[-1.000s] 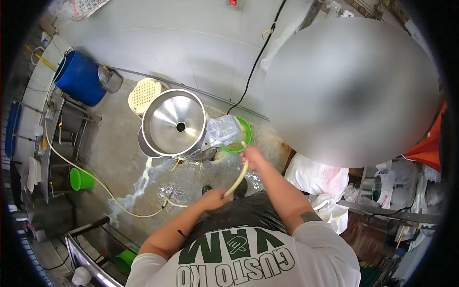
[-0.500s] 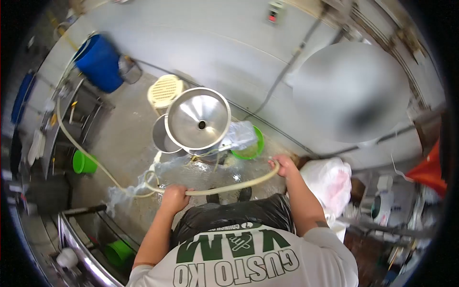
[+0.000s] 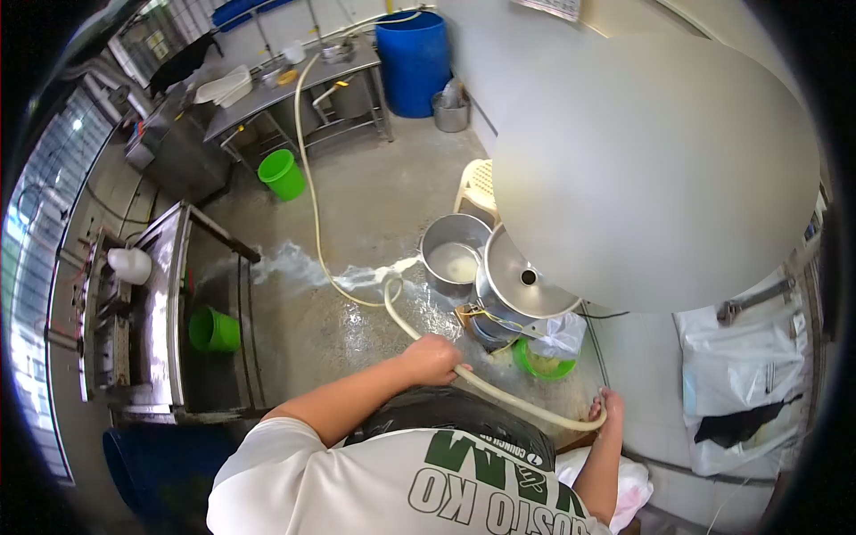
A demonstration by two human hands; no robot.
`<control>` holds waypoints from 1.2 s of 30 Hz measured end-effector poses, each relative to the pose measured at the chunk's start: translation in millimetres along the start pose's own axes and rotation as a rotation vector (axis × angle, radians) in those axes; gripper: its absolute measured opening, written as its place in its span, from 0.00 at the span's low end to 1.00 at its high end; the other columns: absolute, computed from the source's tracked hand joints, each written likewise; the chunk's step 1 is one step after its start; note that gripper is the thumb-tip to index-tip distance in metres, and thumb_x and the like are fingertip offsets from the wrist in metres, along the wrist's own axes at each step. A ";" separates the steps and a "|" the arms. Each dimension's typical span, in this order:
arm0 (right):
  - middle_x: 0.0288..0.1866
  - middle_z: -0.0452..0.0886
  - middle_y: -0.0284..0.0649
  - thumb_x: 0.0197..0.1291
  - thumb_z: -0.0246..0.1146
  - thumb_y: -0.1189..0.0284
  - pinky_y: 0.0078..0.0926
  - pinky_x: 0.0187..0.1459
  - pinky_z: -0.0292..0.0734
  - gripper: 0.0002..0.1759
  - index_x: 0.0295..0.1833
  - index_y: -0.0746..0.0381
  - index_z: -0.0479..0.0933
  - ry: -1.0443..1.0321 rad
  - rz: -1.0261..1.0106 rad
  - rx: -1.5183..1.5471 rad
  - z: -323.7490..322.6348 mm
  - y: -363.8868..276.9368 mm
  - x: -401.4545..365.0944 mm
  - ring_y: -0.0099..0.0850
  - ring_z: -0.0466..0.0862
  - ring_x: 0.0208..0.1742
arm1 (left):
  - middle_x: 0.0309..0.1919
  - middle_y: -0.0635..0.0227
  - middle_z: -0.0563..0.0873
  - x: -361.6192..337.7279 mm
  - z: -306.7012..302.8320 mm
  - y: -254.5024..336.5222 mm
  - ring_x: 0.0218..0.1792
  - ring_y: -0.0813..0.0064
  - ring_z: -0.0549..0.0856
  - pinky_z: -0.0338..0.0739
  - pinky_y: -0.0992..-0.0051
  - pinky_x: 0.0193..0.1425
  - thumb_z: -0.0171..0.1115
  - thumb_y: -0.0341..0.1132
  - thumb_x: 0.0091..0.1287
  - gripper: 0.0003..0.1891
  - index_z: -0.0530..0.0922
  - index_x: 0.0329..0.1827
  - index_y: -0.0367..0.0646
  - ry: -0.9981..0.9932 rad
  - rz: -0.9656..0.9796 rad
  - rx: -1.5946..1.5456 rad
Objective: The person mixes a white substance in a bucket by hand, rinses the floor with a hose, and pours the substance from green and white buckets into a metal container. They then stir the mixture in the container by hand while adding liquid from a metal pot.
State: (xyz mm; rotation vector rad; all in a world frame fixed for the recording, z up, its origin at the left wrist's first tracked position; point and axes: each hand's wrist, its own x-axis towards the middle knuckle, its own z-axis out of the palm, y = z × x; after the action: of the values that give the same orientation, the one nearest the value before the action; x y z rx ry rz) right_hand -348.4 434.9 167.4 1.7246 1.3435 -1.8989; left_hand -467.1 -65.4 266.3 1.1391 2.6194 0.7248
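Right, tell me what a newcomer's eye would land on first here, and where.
First, the pale hose strung between the person's left hand and right hand, low in the view. Next, the whitish liquid streaked across the floor, to the left of the metal pot near the middle. Then the big blue barrel at the top of the view.

A pale wall (image 3: 477,58) borders the wet grey floor (image 3: 392,187), with a steel table (image 3: 254,109) at its far edge, a metal bench (image 3: 159,325) at its left and bright barred windows (image 3: 40,241) beyond
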 end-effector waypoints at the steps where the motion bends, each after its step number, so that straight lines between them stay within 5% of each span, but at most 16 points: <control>1: 0.14 0.62 0.33 0.70 0.57 0.56 0.29 0.16 0.58 0.21 0.26 0.56 0.66 0.039 -0.021 -0.022 -2.4 2.9 -1.3 0.29 0.63 0.13 | 0.21 0.54 0.84 -0.3 1.1 0.8 0.27 0.47 0.85 0.79 0.51 0.36 0.68 0.47 0.67 0.19 0.84 0.23 0.43 0.026 0.016 -0.034; 8: 0.16 0.65 0.34 0.71 0.54 0.62 0.29 0.15 0.60 0.17 0.29 0.56 0.65 0.003 0.019 0.009 -26.2 22.3 26.1 0.31 0.65 0.14 | 0.20 0.52 0.83 -12.6 11.7 9.8 0.25 0.44 0.84 0.79 0.50 0.34 0.67 0.50 0.68 0.22 0.83 0.23 0.42 -0.004 -0.023 0.003; 11: 0.16 0.66 0.34 0.71 0.52 0.62 0.30 0.14 0.60 0.16 0.30 0.56 0.65 -0.006 0.024 0.074 -26.7 26.5 24.9 0.31 0.64 0.13 | 0.25 0.51 0.86 -16.3 2.6 16.8 0.32 0.44 0.87 0.82 0.50 0.40 0.62 0.54 0.70 0.24 0.84 0.26 0.42 -0.105 -0.109 0.002; 16: 0.17 0.67 0.34 0.71 0.51 0.63 0.30 0.14 0.61 0.13 0.32 0.56 0.65 0.032 -0.078 0.008 -22.4 37.2 38.8 0.31 0.65 0.13 | 0.28 0.55 0.87 -16.8 6.0 12.6 0.35 0.48 0.87 0.81 0.52 0.41 0.69 0.43 0.57 0.10 0.87 0.33 0.47 -0.085 -0.080 -0.041; 23: 0.17 0.66 0.36 0.71 0.49 0.64 0.31 0.14 0.61 0.11 0.36 0.57 0.66 -0.040 0.002 0.113 -47.6 52.8 64.4 0.31 0.65 0.13 | 0.28 0.57 0.87 -14.1 8.6 17.5 0.34 0.49 0.87 0.82 0.53 0.42 0.70 0.43 0.59 0.09 0.89 0.35 0.49 -0.071 -0.079 -0.051; 26: 0.16 0.64 0.38 0.71 0.50 0.63 0.34 0.15 0.62 0.19 0.26 0.58 0.63 -0.008 -0.114 0.046 -38.6 49.6 34.7 0.35 0.64 0.14 | 0.29 0.58 0.88 -11.0 6.0 20.1 0.34 0.50 0.87 0.82 0.53 0.42 0.70 0.43 0.59 0.09 0.90 0.37 0.52 -0.127 -0.095 -0.006; 28: 0.16 0.65 0.39 0.71 0.50 0.63 0.35 0.16 0.63 0.18 0.27 0.59 0.64 0.124 -0.135 -0.075 -34.8 46.4 28.1 0.36 0.65 0.14 | 0.31 0.59 0.89 -10.2 16.2 20.3 0.35 0.50 0.87 0.82 0.53 0.41 0.70 0.43 0.58 0.09 0.91 0.39 0.56 -0.157 -0.131 -0.007; 29: 0.17 0.67 0.40 0.72 0.52 0.60 0.37 0.16 0.64 0.20 0.27 0.58 0.66 -0.016 -0.185 -0.018 -47.0 56.9 38.5 0.36 0.66 0.14 | 0.31 0.59 0.89 -10.5 12.2 24.9 0.35 0.50 0.87 0.82 0.53 0.41 0.70 0.42 0.58 0.09 0.92 0.39 0.56 -0.116 -0.141 -0.042; 31: 0.17 0.68 0.39 0.74 0.54 0.56 0.36 0.18 0.68 0.20 0.29 0.55 0.68 0.040 -0.077 -0.103 -45.3 57.3 34.5 0.36 0.68 0.14 | 0.30 0.58 0.89 -13.2 1.1 32.4 0.34 0.49 0.87 0.82 0.53 0.41 0.70 0.42 0.60 0.08 0.92 0.41 0.59 -0.102 -0.111 -0.067; 33: 0.17 0.70 0.41 0.72 0.57 0.60 0.39 0.17 0.67 0.15 0.34 0.58 0.71 -0.169 -0.284 -0.032 -58.6 84.6 47.3 0.37 0.71 0.14 | 0.28 0.55 0.87 -16.1 9.4 28.7 0.32 0.48 0.86 0.80 0.52 0.39 0.70 0.46 0.64 0.10 0.91 0.35 0.52 -0.117 -0.128 0.010; 34: 0.17 0.70 0.42 0.71 0.58 0.63 0.40 0.16 0.67 0.13 0.35 0.59 0.71 0.021 -0.213 0.034 -37.4 77.9 16.0 0.38 0.71 0.14 | 0.26 0.54 0.86 -14.4 9.4 27.0 0.30 0.47 0.86 0.80 0.51 0.38 0.70 0.48 0.65 0.13 0.89 0.31 0.48 -0.105 -0.126 0.049; 36: 0.16 0.70 0.38 0.71 0.57 0.61 0.36 0.16 0.69 0.13 0.35 0.58 0.71 0.030 -0.215 0.017 -22.4 74.7 -13.6 0.35 0.70 0.13 | 0.22 0.50 0.84 -12.8 1.9 34.2 0.28 0.44 0.85 0.78 0.49 0.36 0.66 0.50 0.69 0.23 0.82 0.22 0.40 -0.066 -0.069 0.011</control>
State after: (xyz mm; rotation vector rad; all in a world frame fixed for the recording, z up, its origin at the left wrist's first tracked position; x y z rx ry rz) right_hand -277.5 405.6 148.2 1.6815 1.5856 -2.0069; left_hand -436.0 -54.0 281.9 1.0510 2.5971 0.6487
